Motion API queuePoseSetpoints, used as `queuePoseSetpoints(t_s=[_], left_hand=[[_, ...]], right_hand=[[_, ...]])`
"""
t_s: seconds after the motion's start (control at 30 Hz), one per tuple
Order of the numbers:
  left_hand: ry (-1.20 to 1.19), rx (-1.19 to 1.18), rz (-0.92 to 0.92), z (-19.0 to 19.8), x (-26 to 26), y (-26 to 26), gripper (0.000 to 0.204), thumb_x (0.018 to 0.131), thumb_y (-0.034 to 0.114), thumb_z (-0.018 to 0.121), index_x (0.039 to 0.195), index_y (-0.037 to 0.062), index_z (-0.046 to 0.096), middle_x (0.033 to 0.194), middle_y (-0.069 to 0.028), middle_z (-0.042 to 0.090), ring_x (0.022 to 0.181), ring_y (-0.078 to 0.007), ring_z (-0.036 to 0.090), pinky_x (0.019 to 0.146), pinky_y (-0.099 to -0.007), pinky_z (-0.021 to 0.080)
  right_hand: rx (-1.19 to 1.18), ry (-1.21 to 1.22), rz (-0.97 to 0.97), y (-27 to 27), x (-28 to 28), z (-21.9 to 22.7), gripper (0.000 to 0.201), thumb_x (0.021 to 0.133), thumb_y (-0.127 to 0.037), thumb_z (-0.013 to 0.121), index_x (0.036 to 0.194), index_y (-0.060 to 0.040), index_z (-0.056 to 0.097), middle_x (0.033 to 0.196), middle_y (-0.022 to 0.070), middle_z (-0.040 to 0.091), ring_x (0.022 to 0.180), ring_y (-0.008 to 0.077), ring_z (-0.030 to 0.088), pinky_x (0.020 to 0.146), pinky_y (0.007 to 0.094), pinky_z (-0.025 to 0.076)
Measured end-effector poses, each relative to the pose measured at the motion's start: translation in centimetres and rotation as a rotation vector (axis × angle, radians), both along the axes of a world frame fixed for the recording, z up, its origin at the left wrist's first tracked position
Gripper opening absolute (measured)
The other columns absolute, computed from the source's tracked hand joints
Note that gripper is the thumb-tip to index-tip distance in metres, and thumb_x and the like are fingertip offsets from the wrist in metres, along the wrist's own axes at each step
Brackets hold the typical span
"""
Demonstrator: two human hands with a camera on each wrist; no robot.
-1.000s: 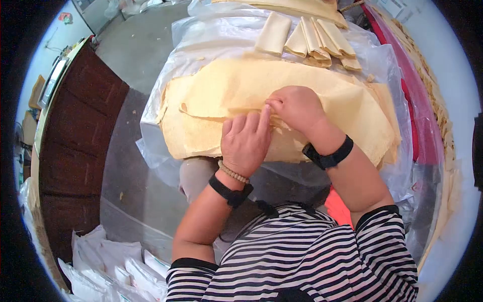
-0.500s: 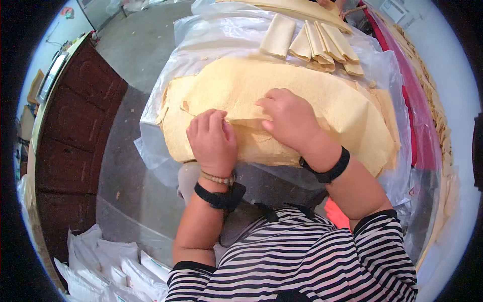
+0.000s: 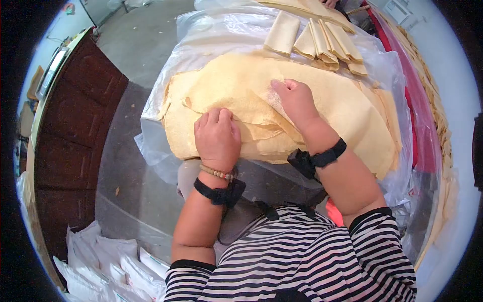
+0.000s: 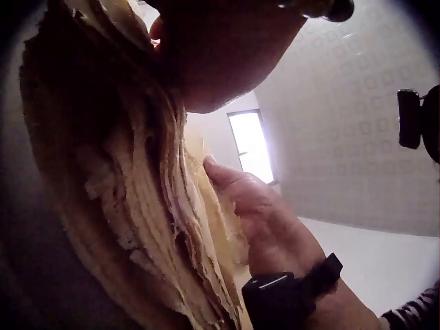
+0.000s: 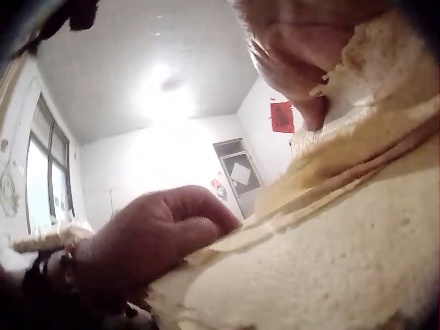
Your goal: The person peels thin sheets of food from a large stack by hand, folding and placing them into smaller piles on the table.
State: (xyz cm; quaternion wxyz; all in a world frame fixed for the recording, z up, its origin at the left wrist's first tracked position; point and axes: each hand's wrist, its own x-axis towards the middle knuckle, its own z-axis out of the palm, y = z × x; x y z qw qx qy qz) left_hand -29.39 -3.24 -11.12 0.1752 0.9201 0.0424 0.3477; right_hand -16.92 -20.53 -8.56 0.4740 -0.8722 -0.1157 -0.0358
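Note:
A thick stack of thin, pale-yellow sheets (image 3: 352,121) with ragged edges, looking like tofu skin, lies in front of me. My right hand (image 3: 298,100) pinches the top sheet (image 3: 251,108) and holds part of it raised, so a slanting fold runs toward the near edge. In the right wrist view, torn sheet edge shows beside the right thumb (image 5: 313,113). My left hand (image 3: 218,138) is at the near side of the stack, its curled fingers pinching the sheet's edge. The left wrist view shows the layered side of the stack (image 4: 165,185) close up.
Folded sheets (image 3: 322,43) lie beyond the stack on clear plastic (image 3: 201,35). More sheets (image 3: 312,12) and another person's hand (image 3: 330,3) are at the far end. A dark wooden cabinet (image 3: 75,121) stands left, white sacks (image 3: 110,256) lie lower left.
My left hand moved left along the near edge, away from the right hand. My right hand shifted slightly up and raised part of the top sheet, making a slanting fold.

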Motion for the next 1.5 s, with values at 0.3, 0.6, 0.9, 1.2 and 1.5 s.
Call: queuePoseSetpoints(t_s=[0.3,0.6,0.9,1.2,1.5], left_hand=[[0.044,0.041,0.017,0.3,-0.2,0.1,0.008,0.081,0.01,0.066,0.088,0.0108,0.062,0.09,-0.0062,0.064,0.089,-0.0285,0.063,0.083,-0.0431,0.047],[-0.057,0.021,-0.286,4.3,3.9,-3.5,0.035,0.09,0.02,0.067,0.122,0.0066,0.063,0.129,-0.0161,0.063,0.125,-0.033,0.057,0.11,-0.0444,0.04],[0.28,0.145,-0.294,-0.4,7.0,-4.3,0.063,0.097,0.043,0.058,0.146,0.0045,0.05,0.157,-0.0161,0.045,0.148,-0.0309,0.037,0.122,-0.0455,0.027],[0.31,0.214,-0.253,0.0,6.7,-4.6,0.062,0.097,0.043,0.059,0.148,0.0076,0.049,0.157,-0.0138,0.045,0.148,-0.0304,0.037,0.122,-0.0465,0.027],[0.368,0.242,-0.269,1.0,6.5,-4.9,0.063,0.099,0.04,0.057,0.149,0.0047,0.047,0.158,-0.0149,0.044,0.15,-0.0319,0.035,0.122,-0.0458,0.027]], right_hand=[[0.181,-0.267,-0.255,-3.8,4.5,0.8,0.043,0.097,-0.034,0.064,0.081,0.0057,0.065,0.07,0.0255,0.064,0.061,0.0353,0.057,0.065,0.0439,0.047],[0.26,-0.057,-0.181,-4.4,1.4,3.2,0.035,0.099,-0.032,0.067,0.09,0.0013,0.07,0.071,0.0027,0.064,0.064,0.0094,0.051,0.062,0.0318,0.045],[0.223,-0.236,-0.478,-13.2,4.9,9.9,0.043,0.097,-0.041,0.068,0.104,0.0022,0.073,0.088,0.0053,0.069,0.08,0.0137,0.058,0.076,0.0318,0.048],[0.541,-0.394,-0.71,-33.3,10.7,15.8,0.061,0.095,-0.046,0.067,0.117,0.0106,0.067,0.113,0.0183,0.072,0.096,0.0275,0.069,0.088,0.0381,0.053],[-0.304,-0.568,-0.775,-53.9,5.6,15.0,0.057,0.092,-0.018,0.064,0.141,0.0073,0.048,0.114,0.023,0.071,0.102,0.0338,0.07,0.09,0.041,0.055]])
